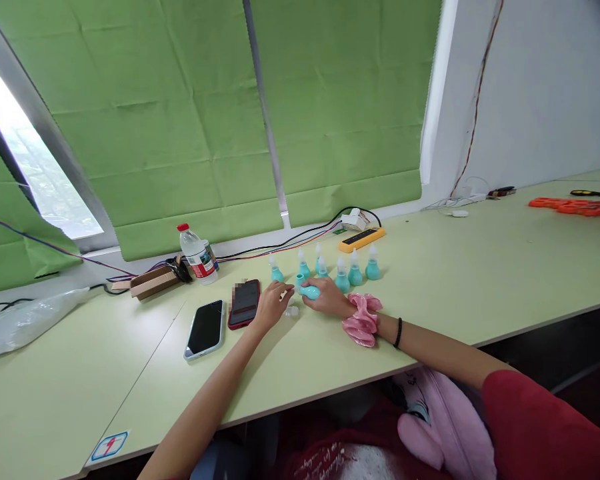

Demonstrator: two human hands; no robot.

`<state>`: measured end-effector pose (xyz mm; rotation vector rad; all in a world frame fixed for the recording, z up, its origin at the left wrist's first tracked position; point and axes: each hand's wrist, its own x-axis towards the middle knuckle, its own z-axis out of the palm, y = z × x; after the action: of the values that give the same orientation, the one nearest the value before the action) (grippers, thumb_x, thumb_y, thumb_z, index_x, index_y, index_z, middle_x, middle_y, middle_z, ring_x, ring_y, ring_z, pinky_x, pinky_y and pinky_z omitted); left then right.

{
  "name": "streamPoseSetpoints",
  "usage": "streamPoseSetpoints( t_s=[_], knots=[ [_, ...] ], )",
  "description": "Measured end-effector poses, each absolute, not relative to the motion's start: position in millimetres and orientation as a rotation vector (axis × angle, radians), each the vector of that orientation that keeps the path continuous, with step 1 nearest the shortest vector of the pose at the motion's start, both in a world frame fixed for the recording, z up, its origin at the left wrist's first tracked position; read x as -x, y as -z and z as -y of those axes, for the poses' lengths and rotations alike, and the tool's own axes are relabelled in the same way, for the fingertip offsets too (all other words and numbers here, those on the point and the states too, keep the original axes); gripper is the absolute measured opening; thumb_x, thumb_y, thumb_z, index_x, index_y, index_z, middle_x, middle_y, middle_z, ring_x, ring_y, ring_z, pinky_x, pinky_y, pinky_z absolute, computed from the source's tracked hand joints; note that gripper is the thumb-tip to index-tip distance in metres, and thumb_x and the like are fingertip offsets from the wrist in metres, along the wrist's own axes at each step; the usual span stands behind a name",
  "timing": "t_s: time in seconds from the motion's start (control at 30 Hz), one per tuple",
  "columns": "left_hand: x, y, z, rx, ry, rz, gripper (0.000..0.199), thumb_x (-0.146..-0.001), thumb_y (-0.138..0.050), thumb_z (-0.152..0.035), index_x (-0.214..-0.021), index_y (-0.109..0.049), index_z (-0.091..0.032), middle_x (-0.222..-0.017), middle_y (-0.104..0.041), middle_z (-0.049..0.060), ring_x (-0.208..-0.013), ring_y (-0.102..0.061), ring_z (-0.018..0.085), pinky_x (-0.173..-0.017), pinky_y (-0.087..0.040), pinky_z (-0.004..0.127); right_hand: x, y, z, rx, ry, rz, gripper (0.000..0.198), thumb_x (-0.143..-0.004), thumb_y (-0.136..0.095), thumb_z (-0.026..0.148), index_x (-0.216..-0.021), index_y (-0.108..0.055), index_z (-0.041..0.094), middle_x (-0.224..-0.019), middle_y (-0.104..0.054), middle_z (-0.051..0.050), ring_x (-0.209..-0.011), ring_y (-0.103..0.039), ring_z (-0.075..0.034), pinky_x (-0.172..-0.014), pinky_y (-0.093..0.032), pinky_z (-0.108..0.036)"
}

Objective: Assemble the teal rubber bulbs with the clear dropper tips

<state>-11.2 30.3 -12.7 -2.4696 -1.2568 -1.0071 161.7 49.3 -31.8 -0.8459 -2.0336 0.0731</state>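
My right hand [334, 298] is closed around a teal squeeze-bulb nasal aspirator [310, 292], which lies sideways with its tip end to the left. At that end, the fingertips of my left hand [274, 303] are pinched together on its small clear tip [297, 289], partly hidden by the fingers. Just behind stands a teal bulb [300, 279] with no clear tip visible on it. Small clear plastic parts [292, 311] lie on the table between my hands. Several more nasal aspirators [373, 265] stand upright beyond, clear tips pointing up.
Two phones, one dark red-cased [244, 304] and one light-cased [205, 329], lie left of my hands on the pale table [430, 287]. Behind stand a red-capped bottle [198, 255] and a cardboard tray [155, 283]. A yellow power strip [361, 240] and cables run along the window wall.
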Motion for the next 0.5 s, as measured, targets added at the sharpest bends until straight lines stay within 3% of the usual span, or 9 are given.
streamPoseSetpoints(
  t_s=[0.3,0.5],
  knots=[
    [1,6,-18,2.292,0.372,1.155,0.023,-0.080,-0.037,-0.013,-0.069,-0.058,-0.013,-0.067,-0.055,0.008,-0.079,-0.047,0.020,-0.054,-0.040,0.027,-160,31,-43,0.816,-0.014,2.081,0.023,-0.063,-0.051,0.018,-0.085,-0.058,0.014,-0.075,-0.063,-0.006,-0.069,-0.058,-0.017,-0.064,-0.042,-0.026],
    [-2,11,-20,2.249,0.527,1.100,0.021,-0.075,-0.041,-0.009,-0.059,-0.055,-0.013,-0.059,-0.053,0.007,-0.073,-0.047,0.019,-0.049,-0.038,0.025,-158,28,-40,0.840,-0.039,2.039,0.020,-0.062,-0.052,0.017,-0.081,-0.058,0.015,-0.071,-0.063,-0.004,-0.065,-0.058,-0.017,-0.060,-0.042,-0.025]
  ],
)
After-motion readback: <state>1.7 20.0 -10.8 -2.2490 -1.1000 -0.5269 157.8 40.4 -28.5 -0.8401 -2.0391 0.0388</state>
